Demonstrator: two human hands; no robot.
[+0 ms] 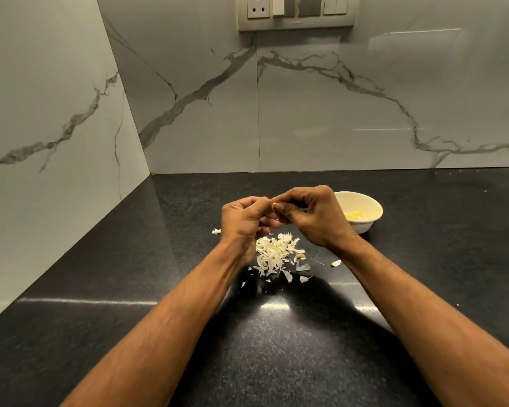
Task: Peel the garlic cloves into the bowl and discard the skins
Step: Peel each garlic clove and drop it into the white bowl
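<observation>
Both hands' fingers (279,207) pinch what seems a garlic clove (274,204) above skins (272,254).

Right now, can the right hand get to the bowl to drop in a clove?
Probably yes. The right hand pinches a clove with the left hand, right beside the bowl; nothing lies between them.
</observation>
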